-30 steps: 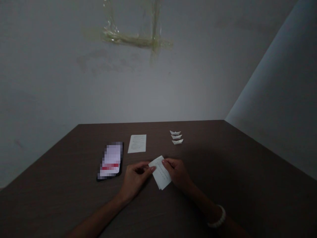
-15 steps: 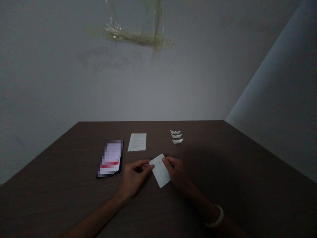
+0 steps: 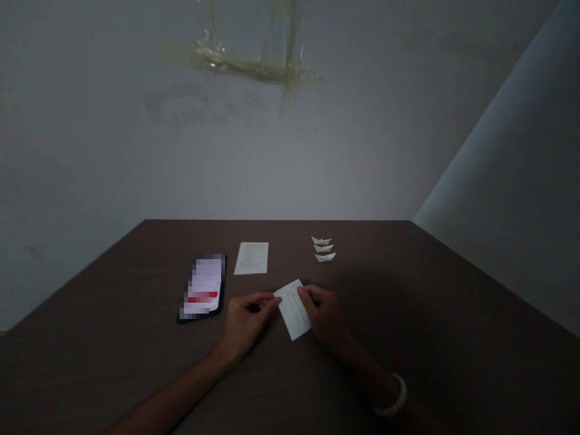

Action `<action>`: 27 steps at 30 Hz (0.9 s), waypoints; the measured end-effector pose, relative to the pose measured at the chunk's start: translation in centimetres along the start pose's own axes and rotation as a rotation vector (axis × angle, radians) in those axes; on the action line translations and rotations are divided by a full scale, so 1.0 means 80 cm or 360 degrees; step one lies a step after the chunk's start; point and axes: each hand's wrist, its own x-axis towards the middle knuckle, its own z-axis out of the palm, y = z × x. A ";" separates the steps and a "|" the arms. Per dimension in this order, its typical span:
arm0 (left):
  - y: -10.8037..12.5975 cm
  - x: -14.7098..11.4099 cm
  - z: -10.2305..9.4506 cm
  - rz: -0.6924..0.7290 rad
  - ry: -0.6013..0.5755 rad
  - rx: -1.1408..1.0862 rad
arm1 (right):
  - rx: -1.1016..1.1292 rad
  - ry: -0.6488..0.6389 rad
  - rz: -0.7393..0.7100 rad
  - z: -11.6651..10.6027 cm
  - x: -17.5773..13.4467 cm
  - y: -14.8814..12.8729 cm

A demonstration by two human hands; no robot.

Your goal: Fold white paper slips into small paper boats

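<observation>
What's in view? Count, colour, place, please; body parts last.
Table: 1, brown, lower half
Walls: 2, grey, behind and right
Tape: several strips, yellowish, back wall
Paper sheet: 1, white, left of centre
Paper boats: 3, white, right of sheet
Phone: 1, dark-rimmed, screen pixelated, left of sheet
Held paper: 1, white, nearer than sheet
Bracelet: 1, white, lower right
Left hand: 1, bare, on held paper's left corner
Right hand: 1, bare, on its right edge
Forearms: 2, bare, bottom edge

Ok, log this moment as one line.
left hand: pinching white rectangular printed paper | right hand: gripping same paper | beyond: three white paper boats
</observation>
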 end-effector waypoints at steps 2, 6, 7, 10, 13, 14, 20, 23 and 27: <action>-0.002 0.000 0.001 0.0001 -0.0008 -0.0013 | -0.0008 0.0006 -0.0023 0.000 0.000 -0.001; -0.005 0.001 0.001 0.0011 -0.0043 -0.0024 | -0.0029 0.0015 -0.0074 0.001 0.000 0.000; -0.005 0.001 0.001 0.0019 -0.0056 -0.0023 | -0.0035 0.0014 -0.0082 0.001 0.000 0.001; -0.003 0.001 0.000 0.0040 -0.0070 -0.0022 | -0.0020 0.0000 -0.0072 0.001 -0.001 0.001; 0.001 0.001 -0.001 0.0018 -0.0113 -0.0035 | 0.0012 -0.0006 -0.0036 0.001 -0.001 0.002; 0.002 0.001 -0.001 0.0006 -0.0137 -0.0044 | 0.0030 0.0002 -0.0019 0.001 -0.001 0.003; 0.002 0.000 -0.001 0.0002 -0.0294 -0.0114 | 0.0151 0.0014 0.0048 -0.001 0.000 0.006; 0.001 0.000 -0.001 -0.0013 -0.0307 -0.0129 | 0.0178 0.0017 0.0002 -0.002 0.001 0.005; 0.001 0.001 -0.001 -0.0024 -0.0297 -0.0140 | 0.0104 0.0051 -0.0026 -0.001 0.000 0.004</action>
